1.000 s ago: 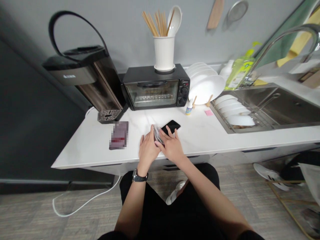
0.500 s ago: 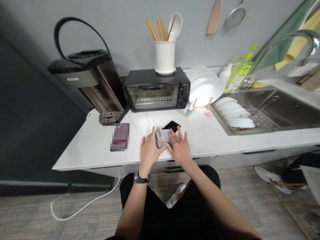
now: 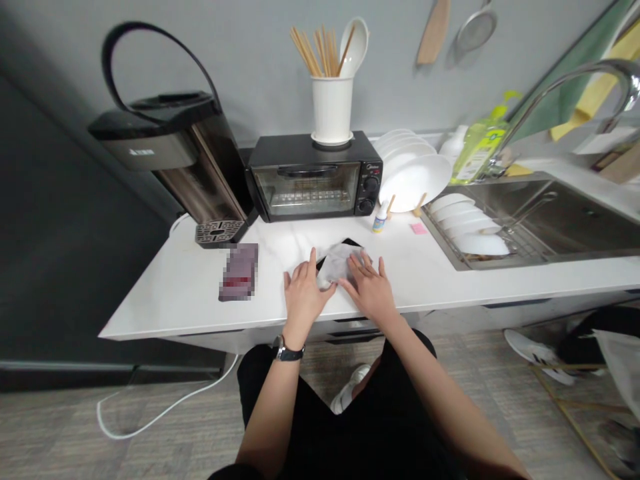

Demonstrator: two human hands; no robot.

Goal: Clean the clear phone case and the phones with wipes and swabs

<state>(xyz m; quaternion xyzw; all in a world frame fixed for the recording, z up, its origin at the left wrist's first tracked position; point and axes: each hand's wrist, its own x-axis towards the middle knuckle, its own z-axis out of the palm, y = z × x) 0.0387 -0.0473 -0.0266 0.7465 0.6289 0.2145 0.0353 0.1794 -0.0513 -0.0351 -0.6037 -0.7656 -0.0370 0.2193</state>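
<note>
A crumpled light grey cloth (image 3: 337,264) lies over a flat black device (image 3: 355,242) on the white countertop. Only the device's far corner and left edge show; the cloth hides the rest, so its exact kind cannot be made out. My right hand (image 3: 373,288) rests with spread fingers on the cloth's right part, fingertips pressing it flat. At the left edge of the device is my left hand (image 3: 306,297), index finger stretched forward and thumb reaching toward the cloth's near edge. Neither hand's fingers are wrapped round anything.
A blurred-out purple packet (image 3: 240,272) lies left, before a water dispenser (image 3: 200,173). Behind stand a toaster oven (image 3: 315,183) and a small bottle (image 3: 380,219), near a pink sticky note (image 3: 419,229). White plates (image 3: 415,180) and a sink (image 3: 550,213) are on the right.
The cloth has shifted right and spread out over the black device, covering more of it. My right hand has moved slightly right with the cloth; my left hand stays beside it.
</note>
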